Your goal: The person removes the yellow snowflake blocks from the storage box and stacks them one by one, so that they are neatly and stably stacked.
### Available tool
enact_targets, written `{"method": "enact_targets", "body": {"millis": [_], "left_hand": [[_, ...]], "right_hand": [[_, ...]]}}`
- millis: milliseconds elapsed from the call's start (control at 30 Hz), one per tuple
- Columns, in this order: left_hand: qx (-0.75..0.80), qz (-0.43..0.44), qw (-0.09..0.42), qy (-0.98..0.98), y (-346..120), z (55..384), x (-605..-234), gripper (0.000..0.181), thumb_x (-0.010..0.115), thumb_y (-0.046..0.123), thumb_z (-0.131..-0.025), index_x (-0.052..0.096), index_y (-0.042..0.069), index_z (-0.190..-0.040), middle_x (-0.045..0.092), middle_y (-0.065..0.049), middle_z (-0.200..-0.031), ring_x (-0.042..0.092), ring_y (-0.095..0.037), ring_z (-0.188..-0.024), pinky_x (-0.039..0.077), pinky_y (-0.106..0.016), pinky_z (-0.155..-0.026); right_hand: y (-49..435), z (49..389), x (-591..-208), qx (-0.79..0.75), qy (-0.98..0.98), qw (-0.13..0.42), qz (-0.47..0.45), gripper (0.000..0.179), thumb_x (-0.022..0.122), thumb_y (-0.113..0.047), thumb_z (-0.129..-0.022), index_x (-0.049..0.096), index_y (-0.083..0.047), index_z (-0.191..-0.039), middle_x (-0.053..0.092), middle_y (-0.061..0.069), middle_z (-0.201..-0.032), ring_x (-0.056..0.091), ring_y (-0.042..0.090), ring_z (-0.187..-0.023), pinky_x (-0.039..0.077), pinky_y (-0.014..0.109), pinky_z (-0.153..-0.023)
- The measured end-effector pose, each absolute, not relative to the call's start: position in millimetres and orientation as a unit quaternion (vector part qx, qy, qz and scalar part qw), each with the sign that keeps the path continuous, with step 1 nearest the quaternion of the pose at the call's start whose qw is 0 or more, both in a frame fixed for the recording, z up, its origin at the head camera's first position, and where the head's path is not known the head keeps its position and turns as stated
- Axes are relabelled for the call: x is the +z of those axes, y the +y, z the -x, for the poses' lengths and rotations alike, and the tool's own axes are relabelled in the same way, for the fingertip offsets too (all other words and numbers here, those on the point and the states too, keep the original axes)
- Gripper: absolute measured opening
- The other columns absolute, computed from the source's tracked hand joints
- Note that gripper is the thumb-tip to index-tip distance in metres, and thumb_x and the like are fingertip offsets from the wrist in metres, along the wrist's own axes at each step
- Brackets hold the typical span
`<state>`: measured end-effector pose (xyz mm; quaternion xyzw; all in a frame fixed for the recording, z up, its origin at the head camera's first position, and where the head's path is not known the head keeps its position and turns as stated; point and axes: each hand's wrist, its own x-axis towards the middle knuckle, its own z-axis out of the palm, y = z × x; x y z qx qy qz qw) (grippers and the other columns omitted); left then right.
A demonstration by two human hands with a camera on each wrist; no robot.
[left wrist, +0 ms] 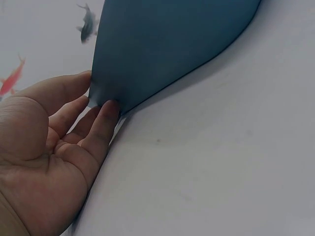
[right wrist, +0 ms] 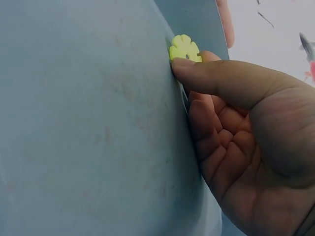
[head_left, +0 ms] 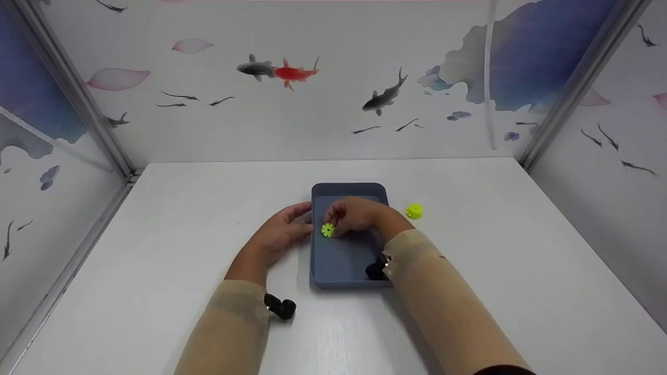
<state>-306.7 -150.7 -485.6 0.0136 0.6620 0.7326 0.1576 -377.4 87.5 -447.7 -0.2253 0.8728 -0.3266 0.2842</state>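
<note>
A yellow-green notched plastic disc [head_left: 327, 230], flower-shaped with a small centre hole, is pinched between the thumb and fingers of my right hand [head_left: 354, 214]. That hand is inside the blue-grey rectangular tray [head_left: 338, 265], toward its left wall. In the right wrist view the disc [right wrist: 184, 48] sticks out past the thumb tip. Outside the tray, my left hand [head_left: 279, 234] touches the left wall with its thumb and fingertips. The left wrist view shows these fingers [left wrist: 101, 130] loosely bent against the tray's outer side [left wrist: 162, 49].
More yellow-green discs [head_left: 414, 211] lie in a small pile on the white table [head_left: 469, 208], right of the tray. Printed panels with fish [head_left: 385, 99] stand at the back and on both sides.
</note>
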Motion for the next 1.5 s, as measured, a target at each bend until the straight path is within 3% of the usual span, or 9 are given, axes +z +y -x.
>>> {"method": "enact_targets", "body": {"millis": [333, 667, 900, 1067, 1233, 1500], "left_hand": [[0.724, 0.001, 0.155, 0.672, -151, 306, -484, 0.069, 0.077, 0.003, -0.094, 0.054, 0.018, -0.157, 0.048, -0.003, -0.167, 0.054, -0.019, -0.149, 0.046, -0.037, -0.120], [0.731, -0.008, 0.159, 0.664, -149, 306, -484, 0.064, 0.075, 0.002, -0.095, 0.057, 0.020, -0.154, 0.047, -0.002, -0.168, 0.060, -0.018, -0.142, 0.051, -0.038, -0.117], [0.721, 0.000, 0.154, 0.676, -149, 305, -484, 0.066, 0.077, 0.003, -0.093, 0.058, 0.021, -0.154, 0.047, 0.000, -0.168, 0.058, -0.019, -0.144, 0.048, -0.041, -0.120], [0.725, -0.004, 0.157, 0.670, -148, 306, -484, 0.068, 0.077, 0.002, -0.094, 0.055, 0.018, -0.156, 0.047, 0.000, -0.168, 0.056, -0.020, -0.147, 0.048, -0.041, -0.121], [0.731, -0.004, 0.154, 0.665, -148, 306, -484, 0.068, 0.075, 0.000, -0.094, 0.054, 0.016, -0.157, 0.049, 0.000, -0.166, 0.054, -0.020, -0.148, 0.048, -0.040, -0.120], [0.737, -0.008, 0.150, 0.660, -150, 305, -485, 0.069, 0.074, -0.003, -0.094, 0.053, 0.014, -0.157, 0.048, -0.003, -0.168, 0.052, -0.023, -0.151, 0.047, -0.039, -0.120]], "right_hand": [[92, 380, -453, -0.405, 0.855, 0.247, 0.207, 0.015, 0.075, -0.020, -0.097, 0.081, -0.020, -0.110, 0.076, -0.001, -0.098, 0.066, 0.014, -0.083, 0.057, 0.027, -0.076], [93, 380, -445, -0.535, 0.810, 0.199, 0.131, 0.014, 0.076, -0.023, -0.100, 0.081, -0.018, -0.112, 0.077, 0.007, -0.110, 0.072, 0.020, -0.088, 0.064, 0.031, -0.084], [89, 373, -424, -0.574, 0.794, 0.163, 0.112, 0.017, 0.076, -0.025, -0.100, 0.081, -0.016, -0.114, 0.076, 0.010, -0.114, 0.073, 0.022, -0.097, 0.065, 0.032, -0.090], [100, 365, -409, -0.624, 0.764, 0.132, 0.099, 0.022, 0.077, -0.025, -0.100, 0.080, -0.011, -0.116, 0.075, 0.011, -0.112, 0.073, 0.022, -0.093, 0.066, 0.031, -0.088], [121, 355, -404, -0.659, 0.740, 0.102, 0.084, 0.023, 0.075, -0.019, -0.101, 0.078, -0.007, -0.120, 0.073, 0.012, -0.116, 0.075, 0.031, -0.103, 0.066, 0.030, -0.088], [163, 344, -408, -0.691, 0.718, 0.061, 0.058, 0.031, 0.077, -0.023, -0.100, 0.075, -0.005, -0.125, 0.073, 0.007, -0.111, 0.071, 0.017, -0.090, 0.065, 0.027, -0.086]]}}
